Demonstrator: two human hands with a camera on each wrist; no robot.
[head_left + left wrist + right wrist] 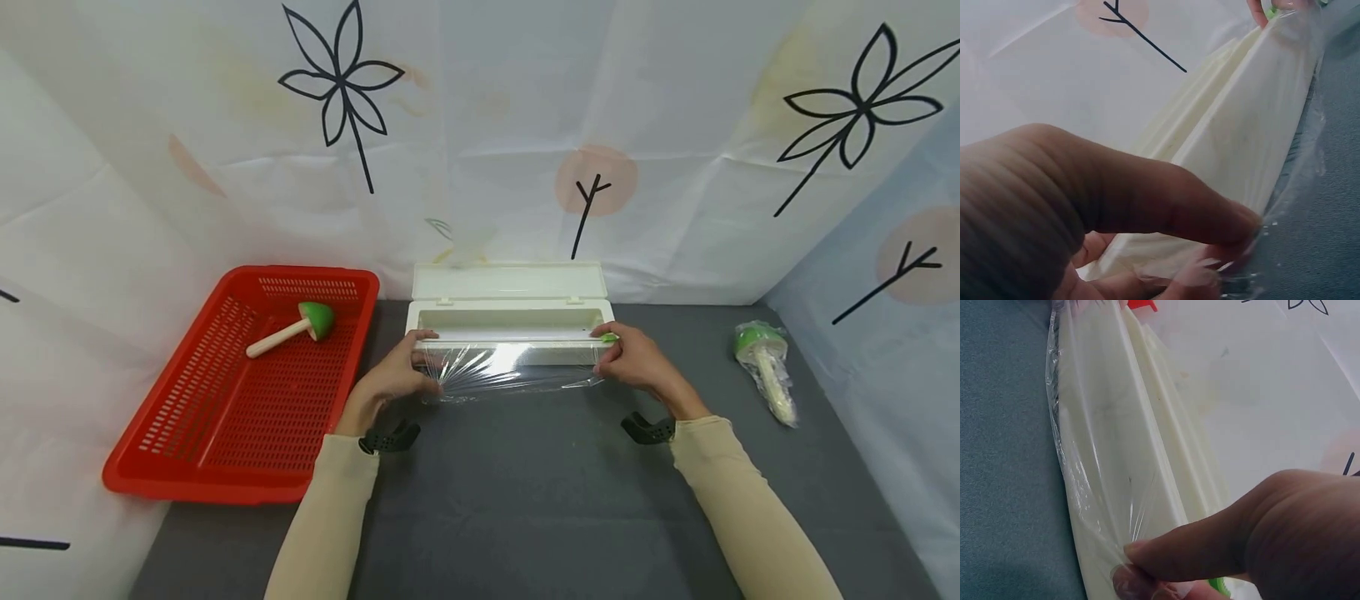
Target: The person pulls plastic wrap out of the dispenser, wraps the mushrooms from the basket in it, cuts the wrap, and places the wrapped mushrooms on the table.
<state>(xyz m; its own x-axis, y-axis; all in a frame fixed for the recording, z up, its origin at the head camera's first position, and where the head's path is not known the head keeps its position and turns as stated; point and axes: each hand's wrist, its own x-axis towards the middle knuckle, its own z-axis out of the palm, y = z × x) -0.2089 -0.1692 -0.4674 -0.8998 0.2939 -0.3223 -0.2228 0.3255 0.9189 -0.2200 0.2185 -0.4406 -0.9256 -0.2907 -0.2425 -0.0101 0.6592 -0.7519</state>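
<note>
A white plastic wrap dispenser [510, 320] lies at the back of the table, its lid [510, 282] raised. A sheet of clear plastic wrap [510, 377] hangs over its front edge. My left hand [395, 369] pinches the sheet's left corner between thumb and finger, as the left wrist view shows. At the other corner my right hand [636, 357] pinches the film, thumb [1166, 553] against forefinger. Beside the right fingers a small green slider [609, 337] shows on the dispenser's edge. In the right wrist view the film stretches in creases from the fingertips.
On the left stands a red plastic basket [217, 450] holding a toy mushroom [300, 327] with a green cap. A second, film-wrapped mushroom [767, 371] lies at the right on the dark grey table [517, 517]. Patterned white cloth [487, 125] hangs behind and at the sides.
</note>
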